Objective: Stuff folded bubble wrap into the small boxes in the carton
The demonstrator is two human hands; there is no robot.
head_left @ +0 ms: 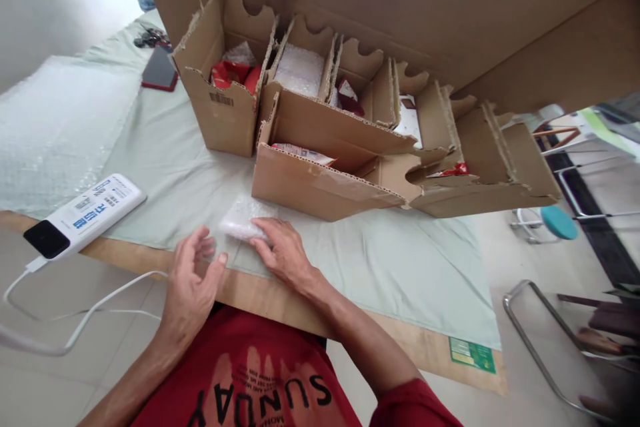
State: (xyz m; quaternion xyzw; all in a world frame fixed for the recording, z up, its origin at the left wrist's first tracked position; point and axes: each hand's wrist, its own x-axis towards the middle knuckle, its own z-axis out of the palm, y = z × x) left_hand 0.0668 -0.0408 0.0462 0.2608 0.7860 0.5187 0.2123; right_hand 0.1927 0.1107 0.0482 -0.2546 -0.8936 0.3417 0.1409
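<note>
A small packet in clear bubble wrap (241,217) lies on the pale green cloth near the front of the table. My right hand (285,253) grips its right side, with the thumb at the near edge and the fingers over the top. What is inside the wrap cannot be made out. Just left of the packet, my left hand (194,277) is held apart from it with fingers spread and nothing in them. Behind the packet stands a long cardboard bin (320,187) with a printed packet (303,154) inside.
Several cardboard bins (227,123) stand in a row behind, holding red packets and bubble-wrapped items. A large bubble wrap sheet (55,127) covers the left side. Nearby lie a white power bank (95,210) with a cable and a dark flat case (160,69). A green packet (473,355) lies at the front right.
</note>
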